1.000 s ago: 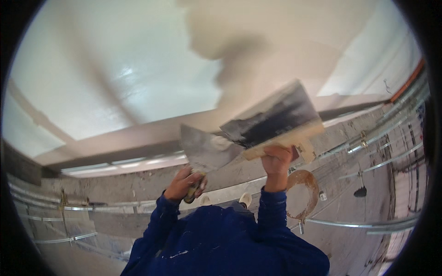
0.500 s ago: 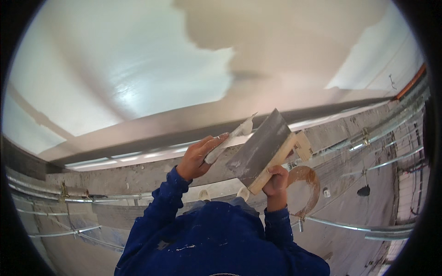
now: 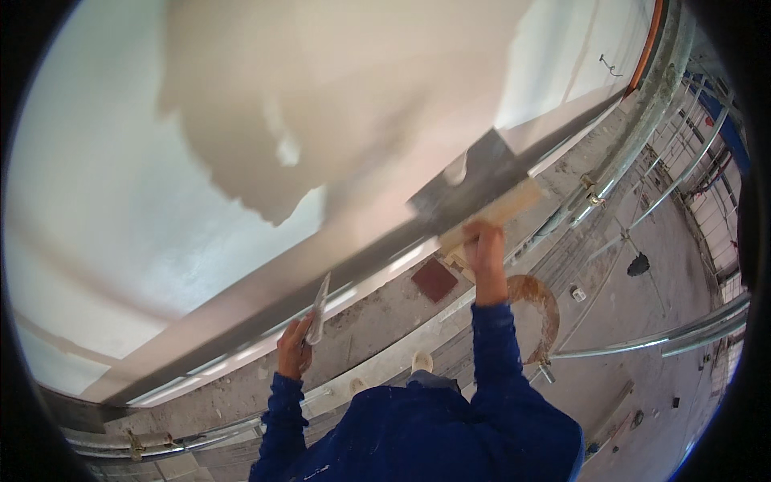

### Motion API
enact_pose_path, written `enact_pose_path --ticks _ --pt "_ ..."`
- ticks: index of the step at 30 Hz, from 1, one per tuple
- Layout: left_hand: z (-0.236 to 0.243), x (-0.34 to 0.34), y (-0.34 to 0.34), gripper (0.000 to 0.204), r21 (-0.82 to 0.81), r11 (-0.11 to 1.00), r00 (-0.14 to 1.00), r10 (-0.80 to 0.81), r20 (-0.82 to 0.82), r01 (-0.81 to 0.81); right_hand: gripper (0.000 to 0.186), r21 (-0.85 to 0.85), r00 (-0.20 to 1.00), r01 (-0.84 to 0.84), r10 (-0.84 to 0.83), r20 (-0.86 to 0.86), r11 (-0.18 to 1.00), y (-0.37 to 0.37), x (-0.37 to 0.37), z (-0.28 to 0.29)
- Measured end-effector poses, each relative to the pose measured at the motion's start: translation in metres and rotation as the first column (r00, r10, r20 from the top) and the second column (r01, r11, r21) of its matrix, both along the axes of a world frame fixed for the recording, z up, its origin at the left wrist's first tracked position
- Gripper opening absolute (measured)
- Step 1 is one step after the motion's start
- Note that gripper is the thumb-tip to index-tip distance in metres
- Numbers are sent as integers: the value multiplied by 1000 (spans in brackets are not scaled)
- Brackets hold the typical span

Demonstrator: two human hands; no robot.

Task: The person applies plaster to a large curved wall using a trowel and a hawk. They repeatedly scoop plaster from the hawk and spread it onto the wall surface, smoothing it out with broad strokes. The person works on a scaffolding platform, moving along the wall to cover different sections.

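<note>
Left forearm short and low, your left hand (image 3: 295, 347) curled round one putty knife (image 3: 319, 309), blade pointing up, nearly edge-on; its handle mostly hidden by your fingers. Two shoes (image 3: 422, 362) below, partly covered by your clothing. Right arm reaches farther forward: your right hand (image 3: 486, 245) grips the wooden back of one wide plastering blade (image 3: 466, 189), blurred, one pale dab on it. It overlaps the wall (image 3: 241, 48); contact, cannot tell. One rust-brown ring (image 3: 548, 317), part hidden behind your right sleeve.
</note>
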State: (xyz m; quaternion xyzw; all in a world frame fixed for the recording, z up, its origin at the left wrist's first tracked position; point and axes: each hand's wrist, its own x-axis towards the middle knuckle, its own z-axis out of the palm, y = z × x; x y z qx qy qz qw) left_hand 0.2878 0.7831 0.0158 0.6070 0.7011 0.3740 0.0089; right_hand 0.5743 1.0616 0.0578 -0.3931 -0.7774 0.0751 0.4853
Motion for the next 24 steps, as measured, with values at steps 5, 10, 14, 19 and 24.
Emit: enact_pose_path --ticks 5,10,14,19,24 --pt "-2 25 -14 44 -16 992 988 128 86 -127 30 -344 657 -91 -204 -726 935 136 -15 34" --pt "-11 27 -31 41 -125 969 950 235 204 -213 45 -263 765 139 -272 -584 955 183 -29 49" --pt "-26 16 -45 41 -180 962 930 248 273 -204 45 -171 788 269 -319 -527 948 202 -43 52" --pt "-24 8 -53 42 -199 958 910 264 318 -209 59 -207 797 110 -210 -567 972 199 -65 58" --pt "-32 -18 -68 42 -134 981 921 181 346 -142 60 -192 793 108 -201 -576 975 172 -94 54"
